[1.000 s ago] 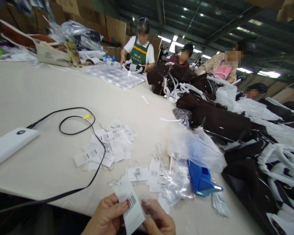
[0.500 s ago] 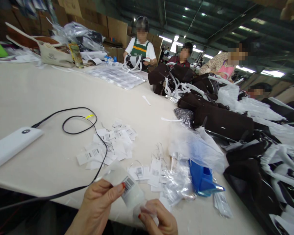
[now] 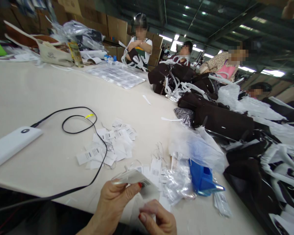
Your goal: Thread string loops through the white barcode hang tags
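BARCODE TAG, 1 PC, IN L. HAND, LWR CTR OF FRAME

Item 1: white barcode tag (image 3: 150, 189), held above table (image 3: 51, 88) edge, lwr ctr. Long axis, as I see it, runs upr L to lwr R, tilted, surface looks bowed; barcode near L thumb, lwr end twd R. hand.
L. hand (image 3: 114, 199): thumb over, fingers under, pinched on tag's L part.
R. hand (image 3: 161, 218): fingers curled, thumb & forefinger narrow, at tag's lwr end; blurred translucent film beside them. I can't tell if they grip film, tag or both.
Item 2: loose tag pile (image 3: 117, 143), ctr L, w/ strings; black cable (image 3: 58, 196) lies across its R side, runs down L.
Item 3: smaller tag group (image 3: 155, 168), just behind held tag, partly hidden by it.
Item 4: crinkled clear plastic (image 3: 177, 182), R of hands; blue dispenser-like obj. (image 3: 203, 182) next to it, clear bag (image 3: 201, 147) overlapping its top.
Item 5: dark bags (image 3: 222, 120) w/ white-wrapped straps, heaped along R side.
Item 6: white power-bank-like unit (image 3: 12, 148), L edge, on cable.
Co-worker (image 3: 145, 47), upr ctr, at table's far side.
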